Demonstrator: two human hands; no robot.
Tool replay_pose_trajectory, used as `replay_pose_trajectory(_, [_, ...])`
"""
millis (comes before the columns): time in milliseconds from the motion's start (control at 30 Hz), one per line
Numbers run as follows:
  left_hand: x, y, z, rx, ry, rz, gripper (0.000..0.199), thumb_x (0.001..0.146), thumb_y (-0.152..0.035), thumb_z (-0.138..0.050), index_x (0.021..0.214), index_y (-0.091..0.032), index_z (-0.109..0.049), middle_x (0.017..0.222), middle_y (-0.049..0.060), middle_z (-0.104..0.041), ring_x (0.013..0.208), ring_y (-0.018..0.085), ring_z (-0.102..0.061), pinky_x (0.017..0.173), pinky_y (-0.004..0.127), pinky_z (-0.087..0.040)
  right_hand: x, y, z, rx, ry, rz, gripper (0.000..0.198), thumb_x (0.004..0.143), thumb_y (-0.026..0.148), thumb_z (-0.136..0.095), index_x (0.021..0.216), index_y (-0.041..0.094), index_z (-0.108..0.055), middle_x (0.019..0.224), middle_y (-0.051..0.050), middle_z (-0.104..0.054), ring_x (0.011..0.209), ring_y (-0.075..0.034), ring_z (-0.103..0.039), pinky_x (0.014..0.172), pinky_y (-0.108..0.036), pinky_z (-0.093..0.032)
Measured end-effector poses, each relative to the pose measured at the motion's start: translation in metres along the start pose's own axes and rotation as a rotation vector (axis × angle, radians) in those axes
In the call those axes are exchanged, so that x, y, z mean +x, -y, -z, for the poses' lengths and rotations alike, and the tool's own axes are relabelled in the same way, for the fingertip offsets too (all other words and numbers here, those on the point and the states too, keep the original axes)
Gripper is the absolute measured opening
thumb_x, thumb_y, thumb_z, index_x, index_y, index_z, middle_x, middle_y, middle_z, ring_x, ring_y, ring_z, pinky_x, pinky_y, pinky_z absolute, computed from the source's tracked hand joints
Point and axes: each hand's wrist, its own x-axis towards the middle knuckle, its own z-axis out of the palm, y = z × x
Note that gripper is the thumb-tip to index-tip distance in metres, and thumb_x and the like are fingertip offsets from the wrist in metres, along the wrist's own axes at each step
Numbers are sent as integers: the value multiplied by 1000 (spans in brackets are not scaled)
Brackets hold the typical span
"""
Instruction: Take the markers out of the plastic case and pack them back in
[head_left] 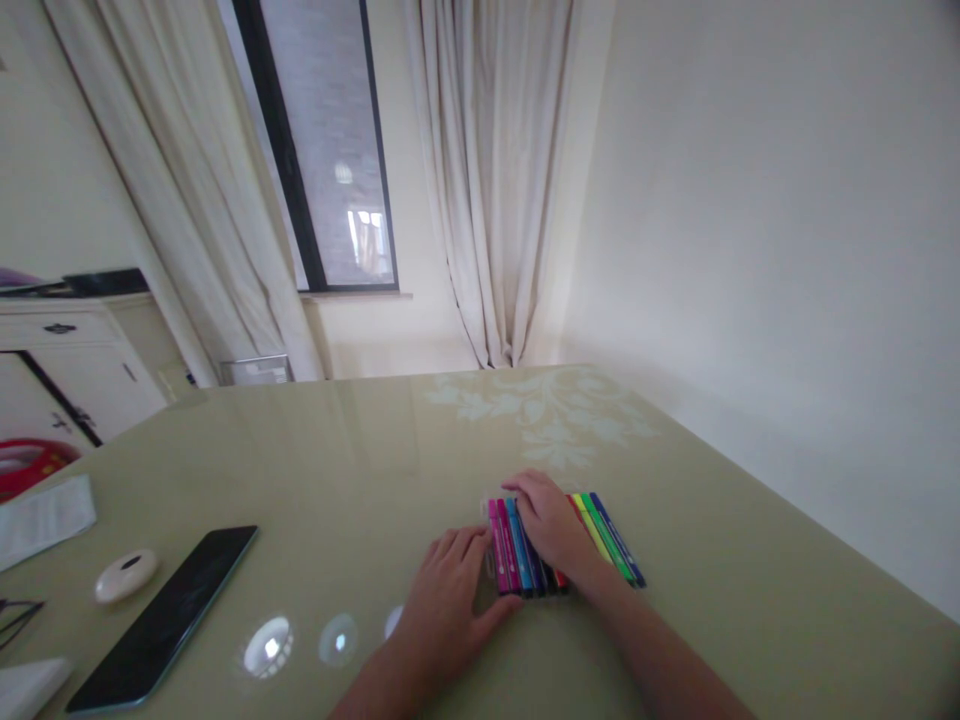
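Observation:
A row of coloured felt-tip markers (pixel 516 560) lies side by side on the table, with what looks like a clear plastic case around part of it. My left hand (pixel 450 590) rests at the left side of the row. Its thumb reaches along the near edge and its fingers are apart from the thumb. Across the middle of the row bends my right hand (pixel 551 520), fingers curled down at the far ends. What lies under those fingers is hidden. Yellow, green and blue markers (pixel 611 540) show to the right of my right wrist.
The glossy table (pixel 337 450) carries a dark phone or tablet (pixel 165 615), a white oval object (pixel 127 576) and a white paper packet (pixel 45 520) at the left. A wall (pixel 787 300) runs along the right side. Curtains (pixel 495 180) hang beyond the far edge.

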Motion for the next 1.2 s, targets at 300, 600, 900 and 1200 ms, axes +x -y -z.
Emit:
replay_pose_trajectory(300, [0,-8,6,-5,60,-22,75,80,-60,-77,140,-22,-54,140,12,-61,125,33,-55,111,51,-40,2,12,-11,-178,165,113,21,99,16,-51,98,19,-72,102,-6,-69,102,-21,-56,99,-34,-39])
replay_pose_trajectory(600, [3,-6,5,-76,66,30,91,73,-59,-83,146,-18,-47,140,14,-60,126,33,-54,111,49,-40,4,8,-9,48,74,107,14,95,32,-65,91,19,-69,96,-5,-67,99,-23,-57,93,-35,-41])
replay_pose_trajectory(900, [7,4,-2,-109,28,103,72,83,-46,-76,143,-17,-50,145,15,-56,134,33,-50,116,50,-38,3,5,-7,234,-35,32,29,96,36,-58,72,21,-54,69,2,-55,68,-16,-51,66,-28,-36])
replay_pose_trajectory(1200, [3,2,-6,-46,-144,-116,81,93,-56,-64,158,-24,-28,151,15,-52,136,31,-50,114,54,-42,6,19,1,411,-293,-150,44,101,54,-48,72,22,-50,62,5,-46,60,-14,-45,59,-27,-34])
